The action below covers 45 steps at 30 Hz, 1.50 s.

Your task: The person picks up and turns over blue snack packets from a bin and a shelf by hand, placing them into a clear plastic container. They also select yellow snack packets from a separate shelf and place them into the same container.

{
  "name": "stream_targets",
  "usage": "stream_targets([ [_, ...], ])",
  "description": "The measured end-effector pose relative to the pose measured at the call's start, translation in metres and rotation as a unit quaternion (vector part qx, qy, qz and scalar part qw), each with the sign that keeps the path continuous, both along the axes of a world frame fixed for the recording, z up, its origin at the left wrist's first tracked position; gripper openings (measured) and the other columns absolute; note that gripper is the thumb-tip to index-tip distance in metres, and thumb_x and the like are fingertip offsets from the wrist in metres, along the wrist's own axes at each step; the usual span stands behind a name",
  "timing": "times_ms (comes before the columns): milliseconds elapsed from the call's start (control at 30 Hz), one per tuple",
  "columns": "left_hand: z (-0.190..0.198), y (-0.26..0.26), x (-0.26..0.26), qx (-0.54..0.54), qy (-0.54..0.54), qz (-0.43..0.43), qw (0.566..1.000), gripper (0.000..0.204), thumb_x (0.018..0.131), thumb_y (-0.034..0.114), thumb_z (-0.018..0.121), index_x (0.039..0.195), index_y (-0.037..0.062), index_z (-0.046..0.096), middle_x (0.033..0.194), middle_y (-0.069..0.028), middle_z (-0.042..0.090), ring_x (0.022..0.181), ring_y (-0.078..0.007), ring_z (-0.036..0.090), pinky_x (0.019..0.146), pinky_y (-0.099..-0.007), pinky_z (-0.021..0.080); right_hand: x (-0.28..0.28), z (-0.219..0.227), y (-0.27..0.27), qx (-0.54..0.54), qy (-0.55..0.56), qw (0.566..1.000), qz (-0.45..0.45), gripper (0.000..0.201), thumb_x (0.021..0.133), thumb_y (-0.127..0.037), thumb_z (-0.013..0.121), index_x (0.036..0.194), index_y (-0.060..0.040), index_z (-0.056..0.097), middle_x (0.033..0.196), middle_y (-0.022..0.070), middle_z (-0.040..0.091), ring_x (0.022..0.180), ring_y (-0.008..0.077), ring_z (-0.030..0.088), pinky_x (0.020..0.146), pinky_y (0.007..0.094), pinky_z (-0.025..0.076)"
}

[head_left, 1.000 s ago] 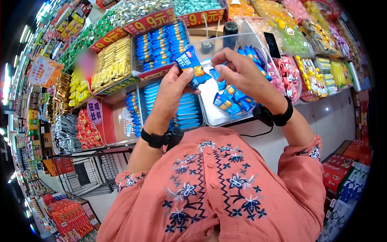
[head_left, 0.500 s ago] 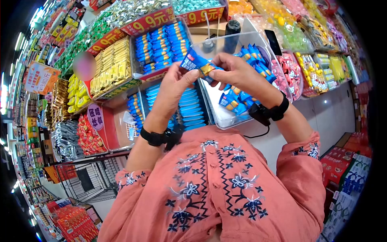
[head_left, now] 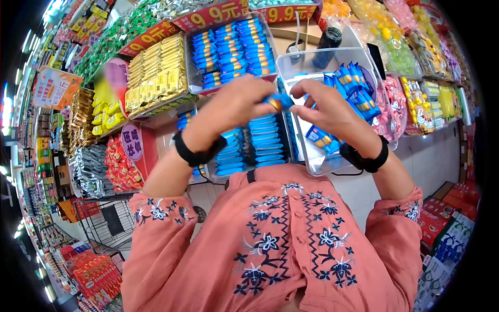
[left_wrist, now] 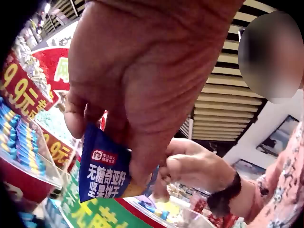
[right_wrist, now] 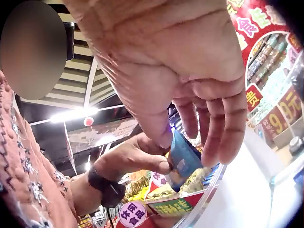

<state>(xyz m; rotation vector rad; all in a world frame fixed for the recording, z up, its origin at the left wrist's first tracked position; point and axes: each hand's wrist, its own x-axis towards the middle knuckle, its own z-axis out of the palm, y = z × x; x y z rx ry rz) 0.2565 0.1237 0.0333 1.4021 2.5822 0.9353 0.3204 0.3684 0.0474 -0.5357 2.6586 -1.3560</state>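
Note:
My left hand (head_left: 234,101) pinches a small blue snack packet (head_left: 280,102) with an orange patch, thumb on its front. White lettering and a small red logo show on the packet (left_wrist: 102,168) in the left wrist view. Close at the packet's other end is my right hand (head_left: 327,109), thumb and forefinger parted. From the right wrist, that hand's loosely bent fingers (right_wrist: 228,128) hang beside the packet. Below both hands stands a clear plastic bin (head_left: 314,165) holding several similar blue packets (head_left: 356,91).
Trays of blue packets (head_left: 231,52) and gold packets (head_left: 158,70) lie ahead and left. A dark bottle (head_left: 328,42) stands behind the bin. Pink packets (head_left: 392,99) are on the right. A wire shopping cart (head_left: 106,221) stands at lower left.
The right hand came to the packet's end and pinched it, and its thumb and forefinger have since parted. The left hand has turned over with the packet. The view has shifted left.

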Motion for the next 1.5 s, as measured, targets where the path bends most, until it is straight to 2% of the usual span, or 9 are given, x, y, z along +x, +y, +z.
stream_targets([
  [100, -0.004, -0.040, -0.057, -0.048, 0.021, 0.083, 0.995, 0.024, 0.088, 0.024, 0.072, 0.106, 0.0075, 0.068, 0.094, -0.0156, 0.066, 0.089, -0.0332, 0.062, 0.081, -0.0419, 0.049, -0.004, 0.005, 0.010, -0.014, -0.018, 0.999, -0.037, 0.030, 0.093, -0.017, 0.067, 0.114, 0.0028, 0.060, 0.098, 0.0148, 0.068, 0.080, 0.0203, 0.064, 0.072, 0.0333, 0.053],
  [167, -0.014, -0.067, -0.094, -0.103, -0.018, 0.183, 0.978, 0.028, 0.088, 0.024, 0.073, 0.108, 0.0070, 0.066, 0.091, -0.0167, 0.066, 0.088, -0.0354, 0.062, 0.078, -0.0444, 0.049, -0.005, 0.001, 0.014, -0.032, -0.036, 0.997, -0.055, 0.029, 0.094, -0.017, 0.066, 0.114, 0.0039, 0.060, 0.097, 0.0153, 0.068, 0.081, 0.0204, 0.064, 0.073, 0.0330, 0.052],
  [200, -0.021, -0.078, -0.107, -0.125, 0.025, 0.194, 0.973, 0.028, 0.087, 0.024, 0.073, 0.108, 0.0066, 0.065, 0.092, -0.0170, 0.066, 0.089, -0.0362, 0.062, 0.078, -0.0454, 0.049, -0.005, -0.003, 0.016, -0.040, -0.046, 0.996, -0.058, 0.029, 0.094, -0.017, 0.065, 0.114, 0.0041, 0.060, 0.096, 0.0153, 0.067, 0.081, 0.0207, 0.065, 0.073, 0.0332, 0.052],
  [267, -0.038, -0.095, -0.125, -0.170, 0.111, 0.213, 0.956, 0.029, 0.087, 0.024, 0.073, 0.107, 0.0057, 0.062, 0.092, -0.0176, 0.066, 0.090, -0.0379, 0.062, 0.076, -0.0475, 0.048, -0.003, -0.012, 0.018, -0.056, -0.066, 0.994, -0.065, 0.029, 0.094, -0.017, 0.065, 0.114, 0.0044, 0.060, 0.095, 0.0152, 0.067, 0.082, 0.0212, 0.065, 0.073, 0.0335, 0.052],
  [367, -0.068, -0.107, -0.146, -0.247, 0.106, 0.188, 0.945, 0.028, 0.084, 0.020, 0.073, 0.103, 0.0048, 0.059, 0.093, -0.0186, 0.066, 0.092, -0.0398, 0.062, 0.076, -0.0501, 0.049, -0.001, -0.016, 0.017, -0.057, -0.071, 0.994, -0.055, 0.030, 0.095, -0.017, 0.064, 0.114, 0.0047, 0.059, 0.094, 0.0150, 0.066, 0.084, 0.0221, 0.065, 0.073, 0.0338, 0.052],
  [567, -0.109, -0.106, -0.162, -0.352, 0.157, 0.170, 0.907, 0.024, 0.085, 0.019, 0.070, 0.105, 0.0077, 0.064, 0.101, -0.0144, 0.069, 0.104, -0.0357, 0.064, 0.080, -0.0475, 0.055, 0.000, -0.026, 0.023, -0.053, -0.089, 0.993, -0.061, 0.030, 0.095, -0.018, 0.064, 0.113, 0.0045, 0.058, 0.093, 0.0152, 0.067, 0.084, 0.0234, 0.066, 0.074, 0.0344, 0.052],
  [867, -0.141, -0.104, -0.168, -0.297, 0.217, 0.142, 0.919, 0.015, 0.087, 0.013, 0.062, 0.100, 0.0049, 0.062, 0.102, -0.0156, 0.067, 0.097, -0.0352, 0.066, 0.078, -0.0461, 0.056, 0.004, -0.024, 0.028, -0.042, -0.108, 0.992, -0.056, 0.029, 0.095, -0.018, 0.065, 0.113, 0.0029, 0.058, 0.092, 0.0147, 0.067, 0.084, 0.0226, 0.067, 0.073, 0.0346, 0.053],
  [1067, -0.145, -0.095, -0.168, -0.340, 0.272, 0.169, 0.884, 0.011, 0.088, 0.009, 0.060, 0.097, 0.0037, 0.060, 0.094, -0.0165, 0.068, 0.089, -0.0346, 0.068, 0.069, -0.0465, 0.057, 0.007, -0.031, 0.036, -0.046, -0.112, 0.991, -0.064, 0.028, 0.095, -0.019, 0.065, 0.113, 0.0017, 0.058, 0.093, 0.0146, 0.068, 0.083, 0.0223, 0.067, 0.072, 0.0342, 0.053],
  [1500, -0.147, -0.101, -0.173, -0.301, 0.209, 0.144, 0.919, 0.009, 0.089, 0.008, 0.055, 0.095, 0.0042, 0.060, 0.093, -0.0180, 0.069, 0.088, -0.0379, 0.069, 0.074, -0.0486, 0.056, 0.011, -0.032, 0.055, -0.016, -0.138, 0.988, -0.075, 0.024, 0.095, -0.016, 0.062, 0.111, 0.0016, 0.059, 0.086, 0.0139, 0.067, 0.080, 0.0202, 0.066, 0.072, 0.0338, 0.052],
])
